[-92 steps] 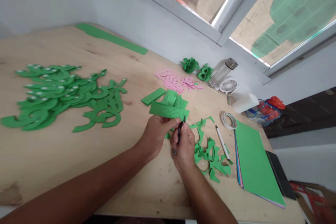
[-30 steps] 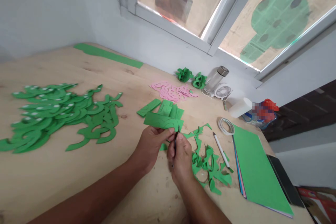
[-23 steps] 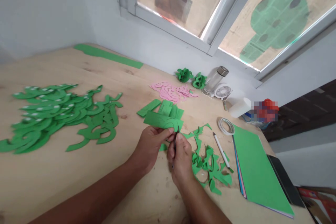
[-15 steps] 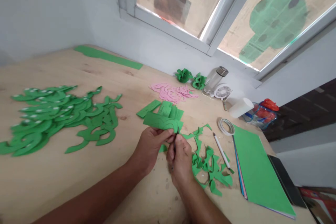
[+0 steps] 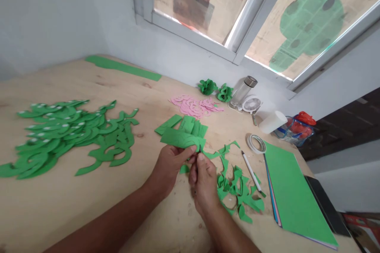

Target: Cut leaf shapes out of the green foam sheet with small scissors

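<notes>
My left hand (image 5: 169,170) pinches a green paper strip (image 5: 179,138) between thumb and fingers; curved lines are drawn on it. At the strip's right end, my right hand (image 5: 204,180) is closed around a small pair of scissors (image 5: 200,151), mostly hidden by the fingers, with the dark blades at the paper's lower edge. Just beyond the strip lie more green paper pieces (image 5: 170,124). Curled green offcuts (image 5: 242,195) are scattered to the right of my right hand. Over on the left is a large heap of curved green cutouts (image 5: 68,126), some with white patches.
Pink cutouts (image 5: 194,105), two green paper balls (image 5: 207,86), a glass bottle (image 5: 243,91) and a white fan (image 5: 251,103) stand toward the wall. Rightward are a tape roll (image 5: 255,143), a marker (image 5: 251,172), green sheets (image 5: 299,197) and a white roll (image 5: 272,121).
The strip has shifted slightly left and down in my left hand. The scissors blades show a little less at its edge. Both hands stay in nearly the same place.
</notes>
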`<action>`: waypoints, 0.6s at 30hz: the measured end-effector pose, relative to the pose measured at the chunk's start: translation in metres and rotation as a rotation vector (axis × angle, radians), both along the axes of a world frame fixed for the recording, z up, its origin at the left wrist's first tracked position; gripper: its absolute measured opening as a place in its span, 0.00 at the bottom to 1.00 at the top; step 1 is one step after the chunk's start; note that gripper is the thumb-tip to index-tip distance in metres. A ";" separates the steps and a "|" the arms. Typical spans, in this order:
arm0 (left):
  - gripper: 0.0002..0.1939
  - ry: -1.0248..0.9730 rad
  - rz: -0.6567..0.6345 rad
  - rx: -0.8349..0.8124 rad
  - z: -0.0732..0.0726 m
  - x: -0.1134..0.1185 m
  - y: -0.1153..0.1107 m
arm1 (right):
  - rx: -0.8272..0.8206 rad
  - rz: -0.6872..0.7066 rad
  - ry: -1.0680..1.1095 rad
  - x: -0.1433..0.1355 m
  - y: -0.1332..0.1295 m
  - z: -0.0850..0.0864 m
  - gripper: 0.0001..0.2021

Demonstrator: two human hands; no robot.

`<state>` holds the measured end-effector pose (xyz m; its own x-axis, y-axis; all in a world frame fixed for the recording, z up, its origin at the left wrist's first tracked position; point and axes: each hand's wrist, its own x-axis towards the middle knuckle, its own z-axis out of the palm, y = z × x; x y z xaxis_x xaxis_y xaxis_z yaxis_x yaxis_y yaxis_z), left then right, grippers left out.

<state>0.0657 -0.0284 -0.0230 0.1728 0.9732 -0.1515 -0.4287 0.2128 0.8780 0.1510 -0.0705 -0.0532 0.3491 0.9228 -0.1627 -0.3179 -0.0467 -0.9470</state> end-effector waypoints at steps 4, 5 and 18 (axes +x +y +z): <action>0.14 -0.004 -0.056 -0.083 0.003 -0.002 0.001 | -0.019 0.006 0.001 -0.001 0.001 0.000 0.33; 0.14 0.001 -0.053 -0.090 0.004 -0.002 0.001 | -0.022 0.010 0.001 -0.001 0.001 0.000 0.33; 0.14 0.073 -0.068 -0.067 0.009 -0.005 0.002 | -0.024 0.031 -0.009 -0.001 0.000 -0.001 0.32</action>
